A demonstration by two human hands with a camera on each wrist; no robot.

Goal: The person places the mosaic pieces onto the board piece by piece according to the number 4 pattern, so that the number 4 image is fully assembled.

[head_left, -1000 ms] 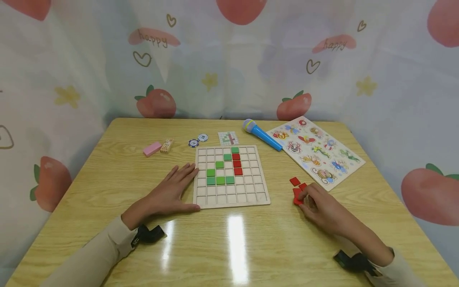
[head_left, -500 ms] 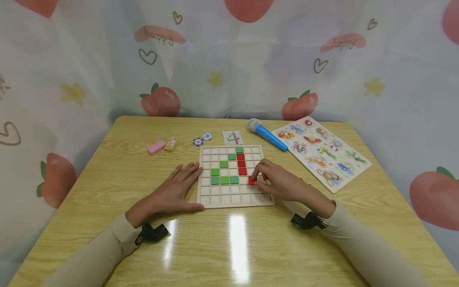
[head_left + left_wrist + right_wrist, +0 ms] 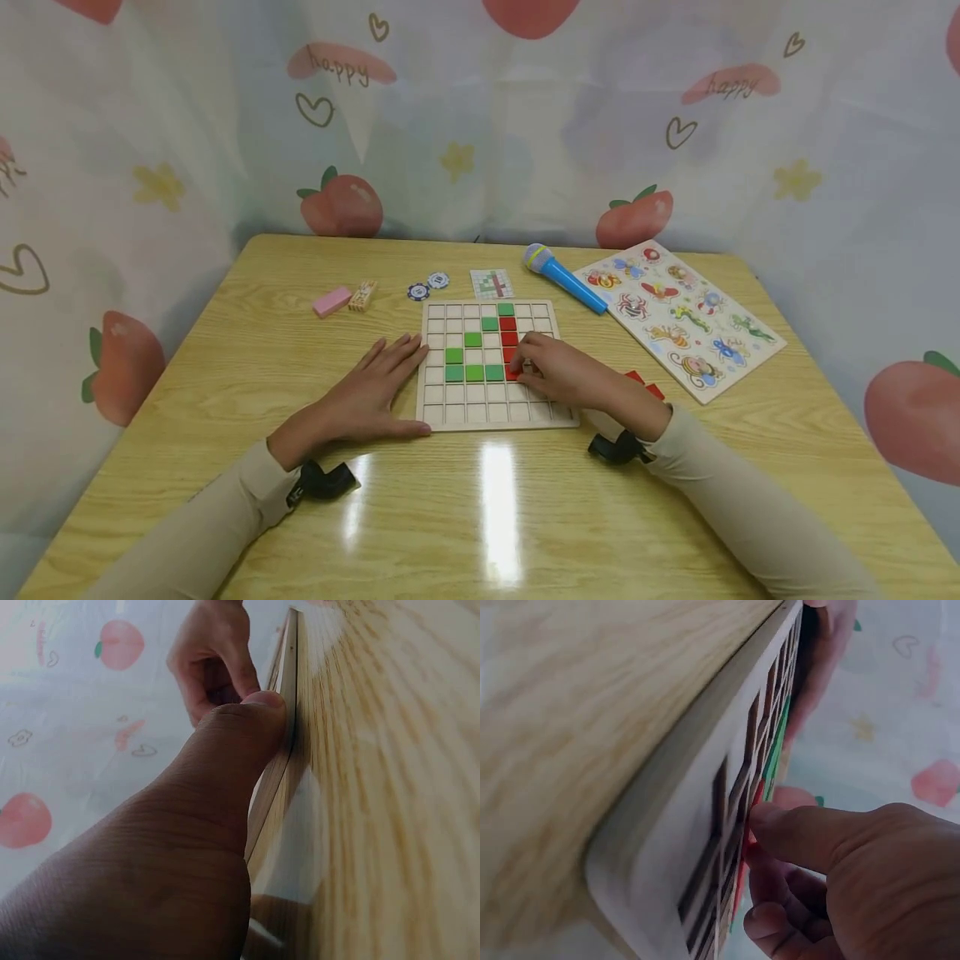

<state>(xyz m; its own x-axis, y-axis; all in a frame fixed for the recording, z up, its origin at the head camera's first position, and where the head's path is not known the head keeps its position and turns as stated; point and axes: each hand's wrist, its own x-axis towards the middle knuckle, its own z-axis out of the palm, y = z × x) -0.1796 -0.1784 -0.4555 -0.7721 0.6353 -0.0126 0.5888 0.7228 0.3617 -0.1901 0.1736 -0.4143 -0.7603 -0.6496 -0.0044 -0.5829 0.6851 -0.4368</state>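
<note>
A wooden grid board (image 3: 455, 414) lies in the middle of the table, with several green tiles (image 3: 474, 373) and a column of red tiles (image 3: 508, 323) in its cells. My left hand (image 3: 367, 396) rests at the board's left side, fingers spread and straight, the thumb at the near corner. Over the lower end of the red column, my right hand (image 3: 566, 371) pinches a red tile (image 3: 512, 375) at its cell. The thumb and fingertips meet the red tile (image 3: 756, 796) in the right wrist view. The hand partly covers it in the head view.
Loose red tiles (image 3: 655, 391) lie right of the board, partly behind the right forearm. A pattern card (image 3: 492, 284), poker chips (image 3: 428, 286), a pink block (image 3: 332, 302) and a patterned block (image 3: 363, 296) lie behind. A toy microphone (image 3: 566, 280) touches an insect puzzle board (image 3: 678, 325).
My right hand has moved left from the loose red tiles to the board, bringing a red tile to the cell below the other red ones. My left hand stays at the board's edge.
</note>
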